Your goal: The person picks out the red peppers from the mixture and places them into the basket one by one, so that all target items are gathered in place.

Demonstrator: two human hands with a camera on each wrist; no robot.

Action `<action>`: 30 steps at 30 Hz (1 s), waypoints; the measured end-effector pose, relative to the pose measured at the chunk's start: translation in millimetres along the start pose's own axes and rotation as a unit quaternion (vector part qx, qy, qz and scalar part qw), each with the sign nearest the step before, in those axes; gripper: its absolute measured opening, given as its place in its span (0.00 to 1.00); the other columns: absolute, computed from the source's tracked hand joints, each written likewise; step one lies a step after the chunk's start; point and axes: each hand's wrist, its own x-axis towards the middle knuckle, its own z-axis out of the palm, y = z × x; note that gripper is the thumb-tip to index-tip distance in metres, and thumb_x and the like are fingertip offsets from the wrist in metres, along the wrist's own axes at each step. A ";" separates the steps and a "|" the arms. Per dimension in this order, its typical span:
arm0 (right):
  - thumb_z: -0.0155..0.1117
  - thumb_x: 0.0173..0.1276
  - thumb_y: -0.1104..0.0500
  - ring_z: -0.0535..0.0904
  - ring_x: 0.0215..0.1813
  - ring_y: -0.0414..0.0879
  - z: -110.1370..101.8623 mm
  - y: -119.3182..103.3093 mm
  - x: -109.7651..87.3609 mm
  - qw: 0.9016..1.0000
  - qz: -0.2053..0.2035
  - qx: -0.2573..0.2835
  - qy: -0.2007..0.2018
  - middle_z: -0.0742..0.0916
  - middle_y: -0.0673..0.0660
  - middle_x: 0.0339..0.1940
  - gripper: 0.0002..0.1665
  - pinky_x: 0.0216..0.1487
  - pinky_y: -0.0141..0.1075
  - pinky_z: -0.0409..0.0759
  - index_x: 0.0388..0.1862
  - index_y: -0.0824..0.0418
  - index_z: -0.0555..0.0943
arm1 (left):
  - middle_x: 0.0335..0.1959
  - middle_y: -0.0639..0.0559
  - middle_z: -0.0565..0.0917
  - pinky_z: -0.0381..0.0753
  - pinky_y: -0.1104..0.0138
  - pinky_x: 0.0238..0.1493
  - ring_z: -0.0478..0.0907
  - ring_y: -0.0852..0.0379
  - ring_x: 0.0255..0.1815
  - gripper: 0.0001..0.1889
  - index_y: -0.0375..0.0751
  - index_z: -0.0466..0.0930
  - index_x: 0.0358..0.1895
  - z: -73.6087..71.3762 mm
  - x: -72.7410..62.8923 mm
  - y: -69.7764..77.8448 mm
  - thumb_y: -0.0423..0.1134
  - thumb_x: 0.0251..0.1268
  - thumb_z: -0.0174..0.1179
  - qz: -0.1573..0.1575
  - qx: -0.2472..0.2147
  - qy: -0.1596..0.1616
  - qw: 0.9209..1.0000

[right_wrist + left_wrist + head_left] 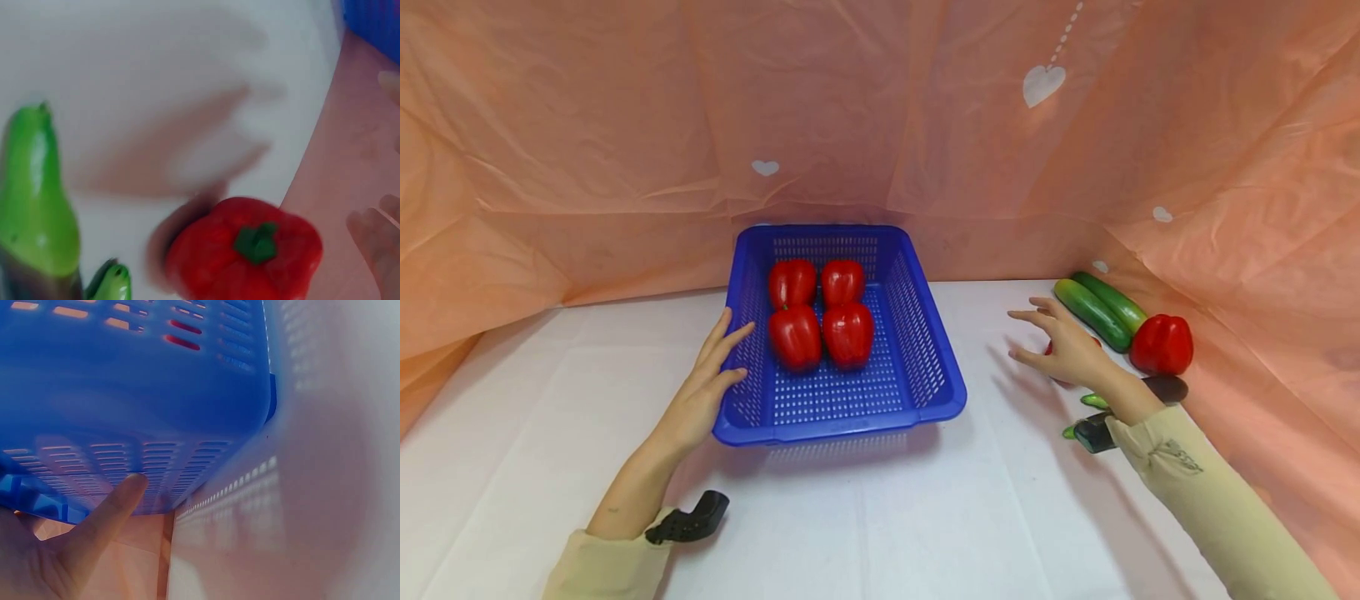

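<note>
Red bell pepper [244, 259], the one below the person's right hand [1075, 346], sits on the white-covered counter [985, 500], well to the right of the blue basket [842, 429]. I take the step in hand to be picking it up. For that, the left hand [692, 396], spread along the basket's left rim with fingers parted, need only steady it lightly; how hard it presses I can't tell from here. The right hand's fingers are well apart too and hold nothing, so it would do best to drop squarely over the pepper's shoulders and close evenly, clear of the eggplants [40, 200] near it. As for materials, a creased salmon cloth [850, 108] printed with white hearts hangs behind everything; before it stands the rigid plastic basket, slotted walls flaring to a smooth, rounded rim; inside, four glossy peppers [795, 337] with lobed, blocky sides sit two by two on the perforated floor; long, smooth green cucumbers [1093, 315] lie at the right, with another pepper [1161, 344] just beside them; smallest is the stubby green stem [256, 242] on that slick red skin.
</note>
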 end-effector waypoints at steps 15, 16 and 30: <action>0.73 0.54 0.58 0.57 0.68 0.71 -3.2 17.3 -16.2 0.999 0.024 -0.017 -0.022 0.66 0.73 0.67 0.36 0.62 0.71 0.57 0.62 0.63 0.73 | 0.79 0.40 0.35 0.31 0.36 0.70 0.29 0.38 0.78 0.28 0.28 0.56 0.71 0.7 0.3 1.1 0.26 0.67 0.41 0.006 -0.007 0.001 1.000; 0.73 0.54 0.58 0.57 0.68 0.72 -3.1 18.4 -16.6 0.999 0.026 -0.017 -0.023 0.66 0.74 0.67 0.36 0.61 0.72 0.57 0.62 0.63 0.73 | 0.79 0.40 0.35 0.31 0.36 0.70 0.29 0.38 0.78 0.28 0.28 0.56 0.71 0.7 0.4 1.1 0.26 0.67 0.41 0.006 -0.006 0.002 1.000; 0.74 0.53 0.55 0.54 0.68 0.72 -10.1 30.9 -22.6 0.995 0.080 0.002 -0.062 0.63 0.76 0.68 0.46 0.56 0.67 0.69 0.68 0.66 0.65 | 0.79 0.40 0.36 0.31 0.36 0.71 0.30 0.38 0.78 0.27 0.28 0.57 0.71 0.4 0.0 2.0 0.26 0.67 0.41 0.006 -0.006 0.005 1.000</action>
